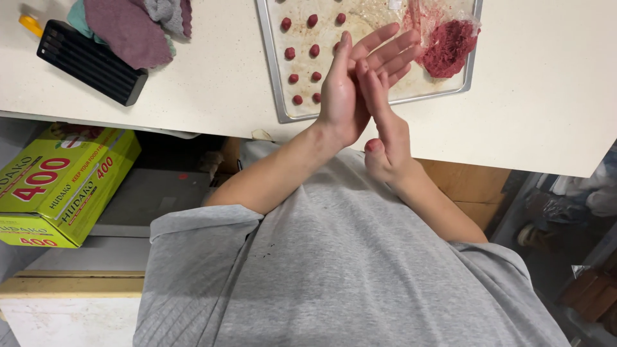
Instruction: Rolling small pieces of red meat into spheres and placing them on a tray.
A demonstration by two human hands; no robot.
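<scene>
Red paste everywhere on this one. Both palms are pressed together flat above the metal tray (277,77), left hand (344,90) crossed over the right hand (385,128), fingers stretched out rather than curled. A bit of the red stuff (373,145) peeks out at the heel of the right hand, so it looks like a lump is being rolled between the palms. Can't see the lump itself, since it's hidden inside, so whether either hand really grips anything I can't tell.

On the tray sit rows of small red balls (313,50) toward its left side, spaced apart, and a bigger heap of the red mix (448,46) lies on crinkled clear plastic in the far right corner. So my guess is we're mid-batch, at the rolling stage.

Next move, I'd say, calls for opening the palms gently over a bare spot of the tray, close to the last row, and setting the ball down without squashing it or bumping its neighbours. Sticky palms could make it cling.

Off to the left on the pale counter (212,83): a black ribbed block (90,61) and some folded cloths (132,26).
</scene>
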